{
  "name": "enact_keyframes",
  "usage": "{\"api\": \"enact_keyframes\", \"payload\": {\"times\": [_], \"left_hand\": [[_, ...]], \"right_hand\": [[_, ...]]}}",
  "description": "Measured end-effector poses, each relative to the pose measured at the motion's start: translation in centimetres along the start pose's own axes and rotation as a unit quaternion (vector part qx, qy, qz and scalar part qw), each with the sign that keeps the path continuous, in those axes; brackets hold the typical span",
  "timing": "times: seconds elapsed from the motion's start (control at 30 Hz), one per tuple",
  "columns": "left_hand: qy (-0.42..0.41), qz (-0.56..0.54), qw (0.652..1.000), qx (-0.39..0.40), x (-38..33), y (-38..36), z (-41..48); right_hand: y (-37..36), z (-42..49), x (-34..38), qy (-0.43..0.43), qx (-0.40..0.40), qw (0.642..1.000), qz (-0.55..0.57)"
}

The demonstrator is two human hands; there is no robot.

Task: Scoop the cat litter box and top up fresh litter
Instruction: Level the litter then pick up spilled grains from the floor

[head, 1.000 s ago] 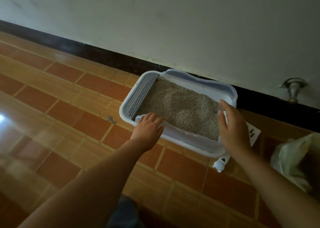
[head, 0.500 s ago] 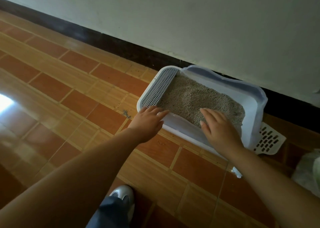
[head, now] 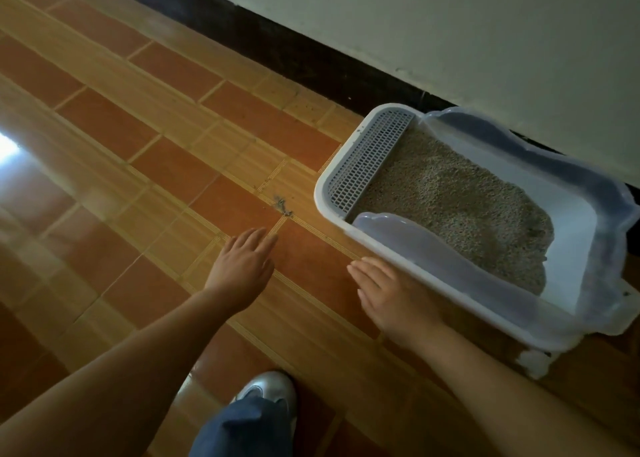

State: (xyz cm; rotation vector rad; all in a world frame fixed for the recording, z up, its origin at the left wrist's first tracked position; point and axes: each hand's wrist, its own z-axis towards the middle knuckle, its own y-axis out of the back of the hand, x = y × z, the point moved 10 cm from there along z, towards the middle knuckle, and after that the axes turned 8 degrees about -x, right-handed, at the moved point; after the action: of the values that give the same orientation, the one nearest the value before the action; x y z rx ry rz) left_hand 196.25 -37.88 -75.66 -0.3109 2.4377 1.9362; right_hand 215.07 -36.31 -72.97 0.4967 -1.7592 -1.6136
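Floor (head: 138,165) left of box (head: 485,300) wide open, only small debris clump (head: 284,208) there. Wall (head: 450,40) close behind box; box top uncovered.

Floor: glossy tiled floor (head: 138,144) of reddish-brown rectangles between tan, wood-grained strips, running up to a dark skirting band (head: 277,51).
Glare: a bright patch of reflected light (head: 7,148) on the tiles at the far left edge.
Box: a white plastic rectangular litter tray (head: 320,196) with a translucent bluish collar sits at the right, set at a slant to the tile lines, its far side just beside the skirting.
Debris: a small dark clump of scattered bits (head: 284,207) lies on a tan strip, near the tray's left end but apart from it.
Shoe: a silver-white shoe (head: 266,387) stands at bottom centre, well apart from the tray.
White piece: a small rounded white plastic part (head: 533,361) shows at the tray's near right corner; too blurred to identify.
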Motion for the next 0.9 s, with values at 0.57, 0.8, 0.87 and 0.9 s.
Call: {"api": "enact_keyframes", "payload": {"times": [0.57,0.8,0.87,0.9], "left_hand": [[0.000,0.033,0.989,0.141,1.5,-6.5,-0.7],[-0.017,0.020,0.991,0.129,1.6,-6.7,-0.6],[-0.018,0.008,0.993,0.113,1.7,-6.7,-0.5],[-0.020,0.001,0.995,0.098,1.8,-6.7,-0.5]], "right_hand": [[-8.5,-2.4,-3.3,-0.335,0.057,0.940,0.028],[-9.5,0.0,-1.4,-0.336,0.012,0.940,0.056],[-9.7,0.6,-0.7,-0.333,-0.006,0.941,0.064],[-9.5,1.0,-0.4,-0.339,-0.021,0.938,0.068]]}}
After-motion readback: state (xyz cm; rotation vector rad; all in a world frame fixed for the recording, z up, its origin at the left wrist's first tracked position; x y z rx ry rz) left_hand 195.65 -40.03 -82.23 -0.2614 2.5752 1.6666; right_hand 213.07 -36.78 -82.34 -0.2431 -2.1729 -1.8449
